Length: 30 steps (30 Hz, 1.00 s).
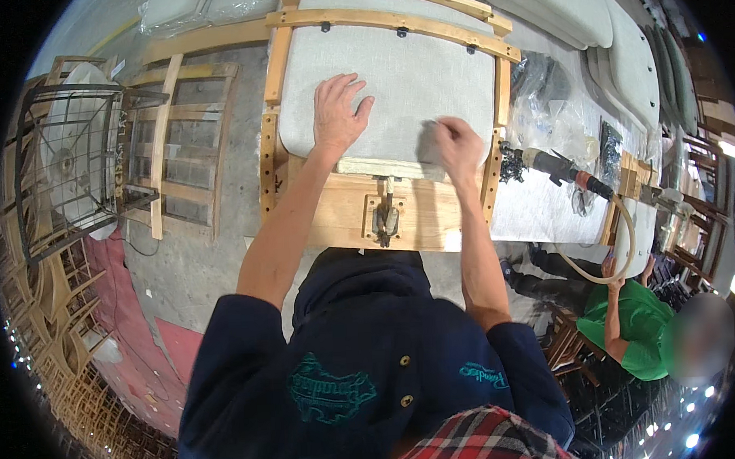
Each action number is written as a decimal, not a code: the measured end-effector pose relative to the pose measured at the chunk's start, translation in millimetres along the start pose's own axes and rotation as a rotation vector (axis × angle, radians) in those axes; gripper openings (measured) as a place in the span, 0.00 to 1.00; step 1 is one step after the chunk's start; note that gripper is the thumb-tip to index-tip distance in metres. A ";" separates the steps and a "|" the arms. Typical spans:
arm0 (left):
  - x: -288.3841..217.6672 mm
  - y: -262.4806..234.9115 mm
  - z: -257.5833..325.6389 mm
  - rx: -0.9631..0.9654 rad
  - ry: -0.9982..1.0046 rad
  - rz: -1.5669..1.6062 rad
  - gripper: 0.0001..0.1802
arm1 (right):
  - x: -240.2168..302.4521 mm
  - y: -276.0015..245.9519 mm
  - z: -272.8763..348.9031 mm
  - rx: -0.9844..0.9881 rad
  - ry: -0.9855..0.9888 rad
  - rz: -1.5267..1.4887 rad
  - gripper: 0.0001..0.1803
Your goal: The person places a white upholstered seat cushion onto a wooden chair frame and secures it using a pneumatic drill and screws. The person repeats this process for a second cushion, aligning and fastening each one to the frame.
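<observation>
Fingers (342, 89) of the left hand (337, 117) lie spread and flat on the pale grey seat cushion (411, 74), while the right hand (458, 145) is closed, pinching the fabric at the cushion's near edge. That cushion sits in a wooden chair frame (376, 19) on the worktop (343, 218), stretching away from the person. Both hands touch it; the right is nearer the edge.
</observation>
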<state>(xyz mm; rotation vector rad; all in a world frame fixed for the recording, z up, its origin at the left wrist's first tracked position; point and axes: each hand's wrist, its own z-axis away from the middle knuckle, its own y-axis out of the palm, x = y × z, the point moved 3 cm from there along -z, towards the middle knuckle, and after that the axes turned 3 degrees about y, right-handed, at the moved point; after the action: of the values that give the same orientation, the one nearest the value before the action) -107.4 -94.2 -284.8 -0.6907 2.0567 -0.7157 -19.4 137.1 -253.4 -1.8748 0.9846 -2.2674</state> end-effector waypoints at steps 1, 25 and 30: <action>0.7 3.1 -0.3 0.000 -0.007 0.019 0.17 | 2.7 23.7 -11.2 0.018 0.004 0.015 0.11; -30.6 26.4 -57.4 0.340 -0.070 -0.001 0.13 | -109.5 -181.2 -12.2 -0.183 -0.064 -0.226 0.44; -33.3 28.0 -49.9 0.312 -0.002 -0.018 0.12 | -89.3 -163.0 -28.5 -0.220 -0.170 -0.256 0.42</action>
<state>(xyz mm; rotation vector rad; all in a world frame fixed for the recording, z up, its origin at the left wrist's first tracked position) -138.4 -40.1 -262.2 -0.5303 1.8824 -1.0181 37.0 316.5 -253.6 -2.3652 1.0612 -2.1503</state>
